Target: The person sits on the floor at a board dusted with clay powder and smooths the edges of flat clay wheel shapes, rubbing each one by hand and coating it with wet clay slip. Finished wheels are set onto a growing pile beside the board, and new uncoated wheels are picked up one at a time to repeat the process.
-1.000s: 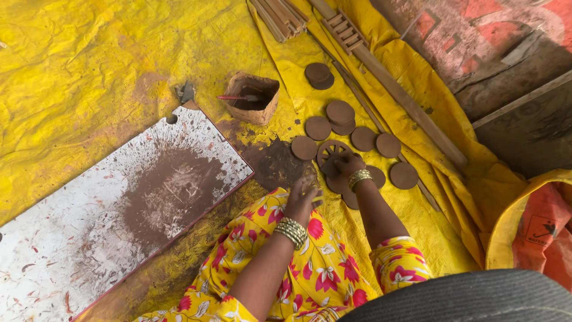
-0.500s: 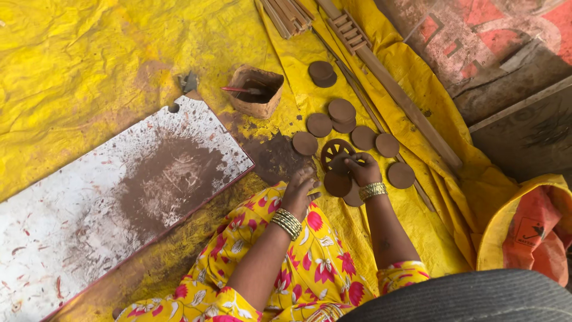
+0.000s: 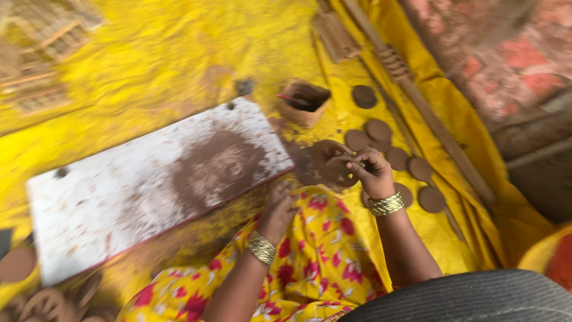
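Observation:
My right hand (image 3: 370,173) grips a round brown clay disc (image 3: 329,161), lifted a little above the yellow sheet (image 3: 149,65). My left hand (image 3: 278,209) rests on my flowered lap beside the near edge of the white board (image 3: 89,209), fingers loosely bent, with nothing seen in it. A brown clay smear (image 3: 217,167) covers the board's middle. Several flat clay discs (image 3: 420,169) lie on the sheet just right of my right hand. The picture is blurred by motion.
A small open clay box (image 3: 305,101) stands beyond the board. Long wooden sticks (image 3: 429,119) and a bundle of slats (image 3: 335,36) lie along the sheet's right side. Clay pieces (image 3: 16,265) sit at bottom left, a wooden frame (image 3: 42,42) at top left.
My right hand has picked a clay disc up off the sheet and turned left with it. My left hand has drawn back to my lap. The view has swung to the right.

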